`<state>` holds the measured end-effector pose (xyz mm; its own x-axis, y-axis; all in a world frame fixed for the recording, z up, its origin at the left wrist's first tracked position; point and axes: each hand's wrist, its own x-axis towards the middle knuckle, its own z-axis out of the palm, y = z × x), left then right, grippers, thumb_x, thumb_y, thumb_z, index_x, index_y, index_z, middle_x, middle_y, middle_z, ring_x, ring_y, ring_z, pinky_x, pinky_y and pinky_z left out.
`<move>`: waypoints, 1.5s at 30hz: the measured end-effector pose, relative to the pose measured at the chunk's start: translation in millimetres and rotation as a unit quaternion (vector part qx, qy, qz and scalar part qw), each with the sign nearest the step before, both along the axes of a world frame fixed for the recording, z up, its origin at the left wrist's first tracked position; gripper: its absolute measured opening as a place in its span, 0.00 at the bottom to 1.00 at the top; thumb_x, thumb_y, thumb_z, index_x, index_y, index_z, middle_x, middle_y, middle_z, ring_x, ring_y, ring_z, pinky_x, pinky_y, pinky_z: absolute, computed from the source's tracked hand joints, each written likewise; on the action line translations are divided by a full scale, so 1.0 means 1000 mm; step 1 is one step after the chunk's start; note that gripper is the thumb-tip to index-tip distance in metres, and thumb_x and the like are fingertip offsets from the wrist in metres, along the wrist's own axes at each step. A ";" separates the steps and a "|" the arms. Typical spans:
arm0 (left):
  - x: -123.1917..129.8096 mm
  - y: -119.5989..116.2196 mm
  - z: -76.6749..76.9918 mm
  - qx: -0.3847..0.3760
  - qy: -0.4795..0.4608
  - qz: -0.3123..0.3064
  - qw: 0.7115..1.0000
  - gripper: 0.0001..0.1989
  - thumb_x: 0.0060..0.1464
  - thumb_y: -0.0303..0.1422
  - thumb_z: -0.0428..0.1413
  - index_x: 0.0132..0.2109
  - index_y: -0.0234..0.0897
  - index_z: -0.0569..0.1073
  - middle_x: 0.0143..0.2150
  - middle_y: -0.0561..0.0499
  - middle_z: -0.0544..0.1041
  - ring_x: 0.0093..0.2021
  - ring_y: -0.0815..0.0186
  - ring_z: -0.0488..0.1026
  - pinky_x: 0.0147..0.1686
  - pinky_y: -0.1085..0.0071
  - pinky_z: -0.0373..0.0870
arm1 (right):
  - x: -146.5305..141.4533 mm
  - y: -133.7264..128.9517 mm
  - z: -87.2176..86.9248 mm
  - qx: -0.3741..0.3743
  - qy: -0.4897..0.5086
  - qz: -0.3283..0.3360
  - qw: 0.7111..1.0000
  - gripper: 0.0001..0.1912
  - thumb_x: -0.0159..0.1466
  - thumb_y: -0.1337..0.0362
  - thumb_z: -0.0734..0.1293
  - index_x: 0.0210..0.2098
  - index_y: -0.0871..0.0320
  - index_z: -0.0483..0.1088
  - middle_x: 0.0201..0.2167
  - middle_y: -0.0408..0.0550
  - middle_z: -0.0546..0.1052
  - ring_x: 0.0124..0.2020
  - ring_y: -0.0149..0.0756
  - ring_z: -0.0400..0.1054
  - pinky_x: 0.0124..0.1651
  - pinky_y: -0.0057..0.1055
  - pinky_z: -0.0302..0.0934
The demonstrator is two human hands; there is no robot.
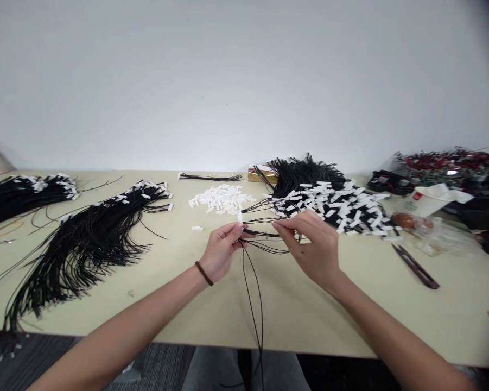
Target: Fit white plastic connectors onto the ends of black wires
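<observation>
Near the middle of the table, my left hand point(223, 251) is closed on a white connector point(240, 216) with black wires running from it. Its fingertips pinch the connector's lower part. To the right, my right hand point(311, 244) has thumb and forefinger pinched on the black wires point(262, 233), which spread in loops between both hands. Two long wires point(252, 282) hang from the connector over the table's front edge. Loose white connectors point(222, 198) lie in a pile just behind my left hand. Behind my right hand is a heap of black wires with white connectors point(345, 203).
Bundles of finished black wires point(93, 239) cover the left of the table point(179, 320). Dark snips point(416, 266) lie at right, near a paper cup point(425, 201) and a plastic bag point(448, 236). A gold box point(262, 174) stands at the back.
</observation>
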<state>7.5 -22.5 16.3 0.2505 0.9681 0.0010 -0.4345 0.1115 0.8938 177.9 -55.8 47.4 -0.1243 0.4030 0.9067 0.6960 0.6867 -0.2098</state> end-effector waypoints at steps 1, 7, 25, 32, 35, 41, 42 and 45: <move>0.000 0.000 0.001 0.001 -0.003 -0.004 1.000 0.11 0.43 0.36 0.61 0.32 0.30 0.75 0.30 0.46 0.75 0.34 0.64 0.72 0.30 0.72 0.62 | -0.003 -0.001 -0.002 0.001 -0.001 0.000 1.000 0.05 0.59 0.70 0.64 0.28 0.57 0.70 0.19 0.42 0.69 0.22 0.28 0.58 0.28 0.28 0.55; 0.001 -0.002 0.002 0.006 -0.021 -0.017 1.000 0.11 0.43 0.35 0.61 0.31 0.31 0.75 0.29 0.47 0.75 0.33 0.65 0.71 0.30 0.72 0.62 | -0.008 0.000 -0.007 0.002 0.000 -0.008 1.000 0.05 0.59 0.70 0.64 0.27 0.58 0.69 0.18 0.42 0.68 0.22 0.28 0.57 0.29 0.29 0.54; 0.001 -0.001 0.001 0.030 -0.033 -0.012 0.999 0.11 0.44 0.36 0.61 0.31 0.32 0.75 0.28 0.48 0.74 0.31 0.69 0.70 0.31 0.73 0.64 | -0.008 -0.003 -0.006 -0.029 0.003 -0.004 1.000 0.05 0.59 0.70 0.64 0.26 0.59 0.67 0.17 0.41 0.63 0.23 0.28 0.53 0.29 0.28 0.52; 0.002 -0.003 0.002 0.059 -0.017 0.001 0.998 0.11 0.43 0.37 0.61 0.30 0.32 0.76 0.29 0.48 0.74 0.31 0.69 0.69 0.29 0.74 0.65 | -0.007 -0.003 -0.006 -0.093 0.041 0.009 0.995 0.08 0.59 0.67 0.64 0.23 0.59 0.65 0.17 0.40 0.61 0.23 0.28 0.53 0.27 0.27 0.51; 0.001 -0.003 0.002 0.070 -0.002 0.003 0.998 0.11 0.43 0.37 0.61 0.30 0.31 0.76 0.30 0.47 0.75 0.30 0.69 0.68 0.28 0.74 0.65 | -0.007 -0.004 -0.005 -0.116 0.060 0.014 0.991 0.09 0.59 0.66 0.64 0.23 0.58 0.64 0.17 0.40 0.61 0.22 0.27 0.54 0.26 0.26 0.51; 0.002 -0.003 0.001 0.080 0.018 -0.001 0.997 0.12 0.44 0.38 0.61 0.30 0.31 0.76 0.29 0.47 0.74 0.29 0.69 0.68 0.27 0.73 0.66 | -0.011 -0.004 -0.006 -0.066 0.015 0.016 0.998 0.06 0.59 0.69 0.64 0.25 0.58 0.67 0.17 0.40 0.65 0.22 0.27 0.55 0.30 0.29 0.53; 0.002 -0.004 0.001 0.084 0.023 -0.010 0.996 0.12 0.44 0.38 0.61 0.30 0.31 0.76 0.29 0.47 0.74 0.29 0.69 0.68 0.27 0.73 0.66 | -0.012 -0.003 -0.006 -0.053 0.005 0.017 0.998 0.05 0.59 0.69 0.64 0.26 0.58 0.68 0.18 0.41 0.66 0.23 0.27 0.56 0.30 0.29 0.53; 0.004 -0.008 0.002 0.104 0.040 -0.053 0.992 0.13 0.46 0.38 0.59 0.31 0.30 0.77 0.29 0.47 0.74 0.29 0.69 0.67 0.27 0.72 0.67 | -0.015 -0.004 -0.009 -0.031 -0.009 0.019 0.999 0.03 0.58 0.70 0.65 0.28 0.58 0.69 0.20 0.42 0.70 0.23 0.28 0.57 0.30 0.29 0.54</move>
